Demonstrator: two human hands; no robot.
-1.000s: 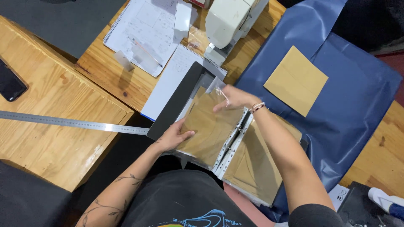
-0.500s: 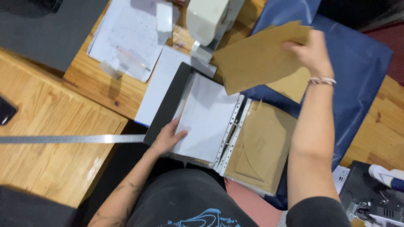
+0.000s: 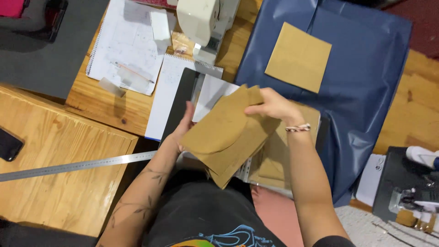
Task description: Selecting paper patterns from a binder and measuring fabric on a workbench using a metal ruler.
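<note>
Between both hands, brown paper pieces (image 3: 226,132) held; right hand (image 3: 273,106) above.

Sewing machine (image 3: 206,23) blocks ahead (white), blue sheet (image 3: 366,91) open

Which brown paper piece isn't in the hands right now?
The square brown sheet lying alone on the blue cloth. The other brown pieces are held over the binder by the left hand and right hand.

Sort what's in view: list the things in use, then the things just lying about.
In use:
left hand
right hand
brown paper pieces held by both hands
open ring binder beneath

Lying about:
steel ruler
spiral notebook
sewing machine
brown square on blue fabric
</note>
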